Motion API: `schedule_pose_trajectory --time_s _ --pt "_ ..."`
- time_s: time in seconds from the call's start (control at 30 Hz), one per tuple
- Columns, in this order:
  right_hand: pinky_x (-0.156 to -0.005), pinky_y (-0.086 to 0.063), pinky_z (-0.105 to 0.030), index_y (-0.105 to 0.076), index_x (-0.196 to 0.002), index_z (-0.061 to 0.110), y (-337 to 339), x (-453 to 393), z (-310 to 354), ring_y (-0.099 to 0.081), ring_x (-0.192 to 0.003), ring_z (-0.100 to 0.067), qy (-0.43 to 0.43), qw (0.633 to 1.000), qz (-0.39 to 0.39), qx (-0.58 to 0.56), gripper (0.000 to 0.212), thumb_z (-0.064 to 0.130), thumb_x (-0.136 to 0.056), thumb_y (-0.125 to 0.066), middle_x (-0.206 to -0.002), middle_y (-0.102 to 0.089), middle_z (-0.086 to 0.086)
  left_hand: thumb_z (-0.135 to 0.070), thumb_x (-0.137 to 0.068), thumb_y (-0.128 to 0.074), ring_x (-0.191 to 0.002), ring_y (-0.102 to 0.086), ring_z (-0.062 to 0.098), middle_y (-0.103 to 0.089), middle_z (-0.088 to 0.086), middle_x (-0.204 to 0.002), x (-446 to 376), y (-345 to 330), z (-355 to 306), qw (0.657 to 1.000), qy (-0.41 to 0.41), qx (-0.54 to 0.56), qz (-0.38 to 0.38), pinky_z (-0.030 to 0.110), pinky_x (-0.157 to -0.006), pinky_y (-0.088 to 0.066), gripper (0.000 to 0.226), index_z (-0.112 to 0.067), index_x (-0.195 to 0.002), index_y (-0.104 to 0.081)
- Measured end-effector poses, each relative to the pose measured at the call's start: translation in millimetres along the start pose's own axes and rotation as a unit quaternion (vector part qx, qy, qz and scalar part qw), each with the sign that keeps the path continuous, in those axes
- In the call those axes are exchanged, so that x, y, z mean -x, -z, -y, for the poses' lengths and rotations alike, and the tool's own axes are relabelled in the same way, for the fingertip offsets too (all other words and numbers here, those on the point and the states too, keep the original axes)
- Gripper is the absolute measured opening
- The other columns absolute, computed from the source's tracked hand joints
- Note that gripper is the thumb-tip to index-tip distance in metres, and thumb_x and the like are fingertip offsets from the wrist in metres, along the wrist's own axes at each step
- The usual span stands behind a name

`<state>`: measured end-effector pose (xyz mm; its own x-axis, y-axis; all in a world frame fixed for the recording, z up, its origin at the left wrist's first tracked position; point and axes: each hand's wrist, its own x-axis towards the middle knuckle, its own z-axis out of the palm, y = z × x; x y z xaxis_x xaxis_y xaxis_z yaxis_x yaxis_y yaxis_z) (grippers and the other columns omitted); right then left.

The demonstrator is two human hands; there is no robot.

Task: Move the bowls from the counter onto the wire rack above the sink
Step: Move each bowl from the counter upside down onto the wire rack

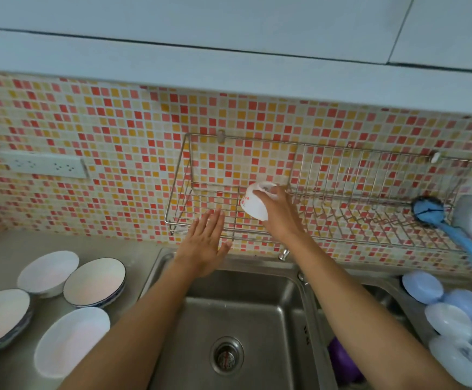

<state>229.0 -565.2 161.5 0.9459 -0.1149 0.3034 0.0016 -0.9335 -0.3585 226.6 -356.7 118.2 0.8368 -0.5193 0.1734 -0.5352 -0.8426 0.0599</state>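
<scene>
Four white bowls point(71, 340) sit on the counter point(1, 257) at the left, well apart from the wire rack point(341, 204) on the mosaic wall above the sink point(240, 313). The left hand point(203, 246) hovers flat and spread before the rack's front rail, holding nothing. Just to its right, the right hand point(278, 211) has its grip closed around a small white bowl point(255, 202), tipped mouth-down over the rack's left section; whether it touches the wires I cannot tell. The step in hand looks like setting this bowl down. Next, the grip should loosen once the bowl rests steadily, then a reach left for another bowl. A blue brush point(454, 232) lies at the rack's right end.
</scene>
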Motion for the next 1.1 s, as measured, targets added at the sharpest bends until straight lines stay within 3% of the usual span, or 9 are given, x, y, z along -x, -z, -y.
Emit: schedule_pose_trajectory --time_s 0.1,0.2,0.33,0.43,0.57,0.77,0.9,1.0,1.1 --pt "-0.103 -0.046 -0.042 -0.038 -0.147 0.028 3.5 -4.6 -0.3 -0.036 -0.134 -0.032 -0.005 0.997 0.073 0.01 0.074 0.004 -0.083 -0.067 -0.152 -0.027 -0.006 -0.058 -0.089 0.0 -0.138 0.03 0.019 0.027 0.0 -0.154 1.6 1.2 -1.2 1.0 0.004 -0.008 0.001 0.034 -0.108 0.021 0.072 -0.018 -0.145 0.023" --pt "-0.103 -0.046 -0.041 -0.04 -0.147 0.027 5.3 -6.5 -3.3 -0.036 -0.135 -0.029 0.015 0.997 0.076 0.015 0.066 0.002 -0.089 -0.059 -0.155 -0.027 -0.006 -0.059 -0.088 0.0 -0.138 0.03 0.018 0.026 0.0 -0.154 1.8 2.4 -1.4 1.0 0.004 -0.008 0.0 0.034 -0.108 0.021 0.073 -0.019 -0.144 0.024" --pt "-0.117 -0.025 -0.046 -0.03 -0.151 0.029 -4.9 -0.2 -10.2 -0.014 -0.149 -0.027 0.045 0.994 0.067 0.068 0.05 0.036 -0.103 -0.037 -0.163 -0.017 -0.004 -0.059 -0.088 0.0 -0.138 0.03 0.019 0.027 -0.001 -0.154 2.1 3.1 -3.0 1.0 0.009 -0.015 0.004 0.035 -0.107 0.023 0.074 -0.019 -0.144 0.024" --pt "-0.119 -0.003 -0.051 -0.011 -0.156 0.025 -15.9 15.0 -11.0 0.006 -0.151 -0.027 0.039 0.985 0.064 0.153 0.069 0.062 -0.098 -0.013 -0.165 0.001 -0.005 -0.06 -0.087 0.0 -0.138 0.029 0.019 0.026 0.0 -0.154 2.2 1.4 -3.2 1.0 0.015 -0.019 0.0 0.035 -0.107 0.023 0.073 -0.02 -0.143 0.025" --pt "-0.121 -0.001 -0.051 -0.008 -0.156 0.018 -21.6 24.9 -7.0 -0.002 -0.151 -0.028 0.009 0.979 0.04 0.199 0.081 0.066 -0.092 -0.001 -0.164 -0.004 -0.011 -0.064 -0.08 0.011 -0.138 0.029 0.019 0.025 0.001 -0.155 1.7 -0.9 -2.7 0.999 0.01 -0.03 -0.005 0.036 -0.109 0.02 0.08 -0.018 -0.144 0.024" --pt "-0.12 0.002 -0.052 0.003 -0.155 0.02 -18.8 20.1 -4.9 0.005 -0.151 -0.027 -0.01 0.98 0.092 0.174 0.084 0.07 -0.088 0.0 -0.164 0.009 -0.009 -0.063 -0.083 0.008 -0.139 0.028 0.02 0.026 0.002 -0.155 1.0 -4.0 0.6 0.999 0.009 -0.035 -0.008 0.037 -0.111 0.019 0.078 -0.019 -0.144 0.025" --pt "-0.119 0.003 -0.049 0.001 -0.156 0.019 -17.0 29.9 3.0 0.004 -0.151 -0.025 -0.002 0.986 0.037 0.162 0.085 0.07 -0.088 -0.006 -0.165 0.005 -0.007 -0.057 -0.095 -0.009 -0.14 0.028 0.017 0.028 0.0 -0.153 21.1 0.2 0.1 0.999 0.017 0.014 -0.036 0.037 -0.116 0.015 0.071 -0.019 -0.146 0.022" --pt "-0.121 -0.003 -0.046 -0.019 -0.155 0.018 -33.2 55.1 27.8 -0.002 -0.151 -0.022 0.094 0.993 -0.039 0.067 0.071 0.061 -0.099 -0.024 -0.164 -0.01 -0.008 -0.055 -0.096 -0.013 -0.141 0.027 0.015 0.026 -0.002 -0.154 60.3 -16.3 21.3 0.994 0.065 0.048 -0.077 0.037 -0.116 0.016 0.069 -0.019 -0.147 0.018" --pt "-0.116 -0.024 -0.04 -0.05 -0.139 0.014 -64.3 95.2 71.6 -0.036 -0.14 -0.024 0.203 0.975 -0.088 -0.028 0.055 0.049 -0.097 -0.042 -0.15 -0.043 -0.01 -0.051 -0.099 -0.016 -0.142 0.024 0.016 0.02 -0.002 -0.156 115.8 -39.4 66.3 0.984 0.15 0.066 -0.073 0.038 -0.114 0.017 0.065 -0.022 -0.149 0.011"
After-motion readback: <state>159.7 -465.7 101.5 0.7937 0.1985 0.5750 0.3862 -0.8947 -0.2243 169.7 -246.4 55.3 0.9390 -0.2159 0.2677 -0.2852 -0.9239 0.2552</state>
